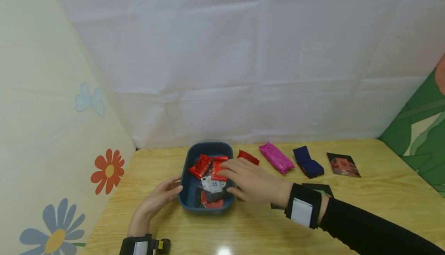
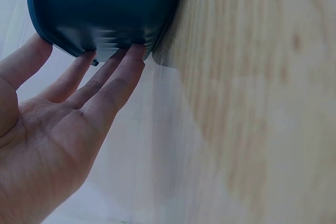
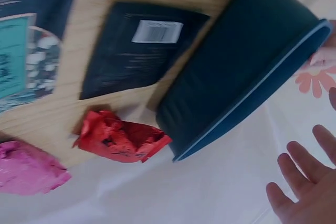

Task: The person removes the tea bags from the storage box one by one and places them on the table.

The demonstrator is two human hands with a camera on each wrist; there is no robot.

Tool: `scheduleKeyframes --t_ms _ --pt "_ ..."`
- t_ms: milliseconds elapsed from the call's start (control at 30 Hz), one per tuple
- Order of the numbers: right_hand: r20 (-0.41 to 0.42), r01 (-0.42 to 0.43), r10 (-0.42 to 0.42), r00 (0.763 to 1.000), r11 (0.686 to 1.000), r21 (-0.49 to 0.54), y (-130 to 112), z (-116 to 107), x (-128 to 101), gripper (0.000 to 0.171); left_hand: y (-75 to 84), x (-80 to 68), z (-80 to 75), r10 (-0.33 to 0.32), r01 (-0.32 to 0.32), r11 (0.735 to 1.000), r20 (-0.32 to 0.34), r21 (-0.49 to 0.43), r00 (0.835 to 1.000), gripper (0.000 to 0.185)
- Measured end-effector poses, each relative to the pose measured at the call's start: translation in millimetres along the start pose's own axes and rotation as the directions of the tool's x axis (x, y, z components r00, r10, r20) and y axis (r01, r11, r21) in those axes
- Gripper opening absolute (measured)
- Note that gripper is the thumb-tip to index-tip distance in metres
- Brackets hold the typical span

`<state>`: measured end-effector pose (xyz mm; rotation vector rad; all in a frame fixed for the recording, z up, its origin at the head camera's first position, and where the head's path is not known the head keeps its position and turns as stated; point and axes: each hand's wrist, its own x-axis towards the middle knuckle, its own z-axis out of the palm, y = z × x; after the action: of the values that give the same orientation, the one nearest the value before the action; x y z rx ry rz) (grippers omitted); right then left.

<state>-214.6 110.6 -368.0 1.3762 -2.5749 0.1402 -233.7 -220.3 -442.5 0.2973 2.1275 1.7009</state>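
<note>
A dark blue plastic bin (image 1: 189,195) stands on the table with several small packets in it. Among these are a crinkled red packet (image 1: 201,167), a second red packet (image 1: 217,169), a whitish packet (image 1: 214,186) and a black one (image 1: 214,196). My left hand (image 1: 158,199) touches the bin's left side, its fingertips against the outer wall and thumb near the rim, as the left wrist view shows. Over the bin's right side hovers my right hand (image 1: 252,179), fingers spread, and nothing shows in its grasp. It hides part of the bin's right rim.
Right of the bin lie a red packet (image 3: 121,137), a pink packet (image 1: 276,157), an open navy box (image 1: 308,163) and a black packet with a reddish picture (image 1: 343,165). A dark packet with a barcode (image 3: 139,51) lies beside the bin. White cloth (image 1: 222,73) hangs behind the table.
</note>
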Motion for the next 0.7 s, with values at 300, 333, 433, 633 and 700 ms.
scheduleKeyframes --t_ms 300,333,433,633,700 --pt "0.030 -0.084 0.083 0.996 0.996 0.038 0 4 28 0.049 2.1 -1.1 1.1 0.006 -0.005 1.000 0.016 -0.013 1.000 0.060" --pt "0.036 -0.093 0.092 0.995 0.995 0.035 0 5 30 0.050 2.0 -1.2 1.0 0.008 -0.007 1.000 0.018 -0.015 1.000 0.060" --pt "0.066 -0.114 0.112 0.992 0.993 0.033 1 8 35 0.051 1.4 -1.1 0.8 0.011 -0.011 1.000 0.020 -0.021 1.000 0.060" --pt "0.098 -0.153 0.147 0.984 0.987 0.049 6 15 41 0.051 1.5 -0.9 0.9 0.011 -0.011 1.000 0.014 -0.025 1.000 0.061" --pt "0.112 -0.165 0.158 0.981 0.985 0.049 8 16 42 0.050 1.5 -0.9 1.0 0.010 -0.010 1.000 0.012 -0.025 1.000 0.061"
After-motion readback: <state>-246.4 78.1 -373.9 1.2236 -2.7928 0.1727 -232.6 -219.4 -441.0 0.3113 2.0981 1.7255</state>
